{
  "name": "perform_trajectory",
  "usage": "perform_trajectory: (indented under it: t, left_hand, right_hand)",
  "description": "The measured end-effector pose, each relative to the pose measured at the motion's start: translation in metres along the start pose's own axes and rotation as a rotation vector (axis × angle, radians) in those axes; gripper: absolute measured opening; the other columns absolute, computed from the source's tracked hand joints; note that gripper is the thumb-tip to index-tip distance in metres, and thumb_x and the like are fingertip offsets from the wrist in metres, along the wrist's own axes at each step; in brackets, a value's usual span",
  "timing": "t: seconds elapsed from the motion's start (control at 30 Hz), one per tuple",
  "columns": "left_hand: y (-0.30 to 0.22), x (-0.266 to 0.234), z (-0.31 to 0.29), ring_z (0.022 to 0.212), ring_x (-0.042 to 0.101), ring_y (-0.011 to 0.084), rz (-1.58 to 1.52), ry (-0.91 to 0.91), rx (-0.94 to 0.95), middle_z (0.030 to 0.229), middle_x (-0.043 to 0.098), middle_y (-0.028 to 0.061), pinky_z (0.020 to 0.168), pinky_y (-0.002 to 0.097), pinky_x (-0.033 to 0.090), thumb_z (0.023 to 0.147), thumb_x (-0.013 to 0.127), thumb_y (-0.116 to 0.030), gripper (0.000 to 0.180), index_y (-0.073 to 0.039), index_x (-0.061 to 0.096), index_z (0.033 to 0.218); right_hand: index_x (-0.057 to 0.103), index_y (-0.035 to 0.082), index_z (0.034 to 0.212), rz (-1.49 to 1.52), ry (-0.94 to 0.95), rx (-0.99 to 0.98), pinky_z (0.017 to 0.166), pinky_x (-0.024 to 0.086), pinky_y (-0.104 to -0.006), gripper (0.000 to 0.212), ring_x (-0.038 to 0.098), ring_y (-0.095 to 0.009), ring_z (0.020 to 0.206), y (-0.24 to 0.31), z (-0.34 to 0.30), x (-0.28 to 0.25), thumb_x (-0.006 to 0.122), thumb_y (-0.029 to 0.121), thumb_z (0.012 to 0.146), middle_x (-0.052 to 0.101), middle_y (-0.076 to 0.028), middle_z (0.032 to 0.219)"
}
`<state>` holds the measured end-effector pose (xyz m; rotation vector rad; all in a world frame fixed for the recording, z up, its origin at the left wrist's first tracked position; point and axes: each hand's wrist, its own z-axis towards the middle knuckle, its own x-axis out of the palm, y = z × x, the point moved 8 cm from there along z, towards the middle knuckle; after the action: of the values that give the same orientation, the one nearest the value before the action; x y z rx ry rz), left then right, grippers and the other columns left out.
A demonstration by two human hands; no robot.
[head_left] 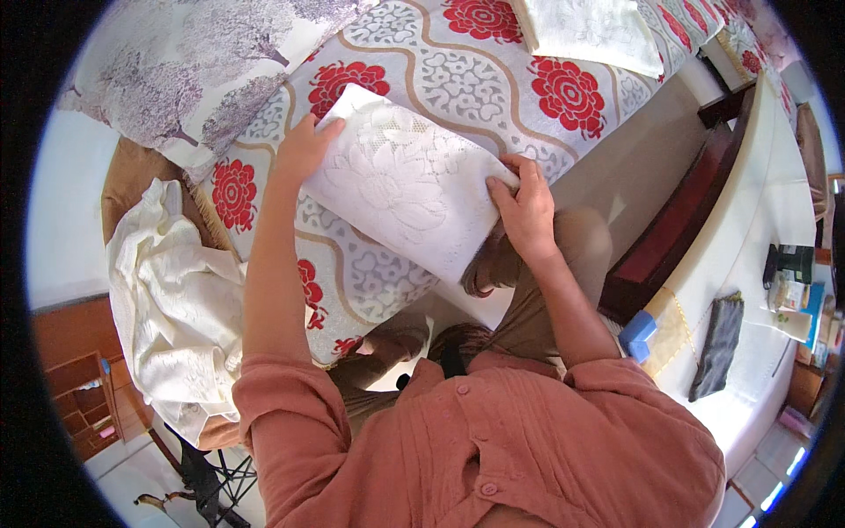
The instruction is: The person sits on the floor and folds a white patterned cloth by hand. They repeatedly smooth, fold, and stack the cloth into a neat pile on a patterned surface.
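A folded white lace cloth [400, 180] with a flower pattern lies on a bed cover [458, 62] printed with red flowers and tan wavy bands. My left hand [304, 145] presses flat on the cloth's far left edge, fingers spread along it. At the cloth's right edge, my right hand [525, 211] pinches the fold between thumb and fingers. Both forearms reach up from a rust-coloured shirt at the bottom of the view.
A heap of cream cloth [176, 308] sits on a stool at the left. A tree-print pillow [194, 62] lies at top left and another folded white cloth [594, 31] at top. A dark wooden bench [678, 220] and white table [766, 220] stand at right.
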<state>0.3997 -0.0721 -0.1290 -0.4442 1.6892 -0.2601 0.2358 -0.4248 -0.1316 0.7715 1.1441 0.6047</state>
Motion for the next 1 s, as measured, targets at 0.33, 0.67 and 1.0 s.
perform_trajectory:
  t: [0.33, 0.67, 1.0]
  left_hand:
    - [0.075, -0.007, -0.072, 0.095, 0.063, 0.0192, -0.490, 0.230, -0.064, 0.110, 0.068, 0.0134, 0.086, 0.0338, 0.049, 0.092, 0.068, -0.031, 0.049, 0.005, 0.059, 0.125]
    - [0.096, -0.024, -0.099, 0.105, 0.062, 0.0193, -1.001, 0.062, -0.070, 0.118, 0.064, 0.0114, 0.094, 0.0322, 0.050, 0.097, 0.056, -0.010, 0.041, -0.001, 0.051, 0.137]
    - [-0.153, -0.125, -0.060, 0.121, 0.058, 0.0209, -1.148, -0.068, 0.299, 0.140, 0.055, 0.0129, 0.102, 0.0317, 0.047, 0.097, 0.052, -0.002, 0.042, -0.003, 0.059, 0.137]
  right_hand:
    - [0.060, -0.005, 0.117, 0.527, 0.361, 0.321, 0.090, 0.051, -0.0380, 0.053, 0.064, -0.024, 0.102, -0.003, -0.051, 0.038, 0.083, 0.023, 0.078, 0.068, -0.017, 0.110]
    - [0.050, -0.002, 0.135, 1.091, 0.552, 0.639, 0.095, 0.053, -0.0400, 0.067, 0.065, -0.026, 0.106, 0.044, -0.024, 0.078, 0.079, 0.010, 0.076, 0.065, -0.015, 0.121]
    - [0.062, -0.003, 0.121, 0.369, 0.301, -0.006, 0.078, 0.062, -0.0361, 0.051, 0.072, -0.025, 0.087, 0.076, 0.247, -0.123, 0.079, 0.024, 0.082, 0.071, -0.016, 0.107]
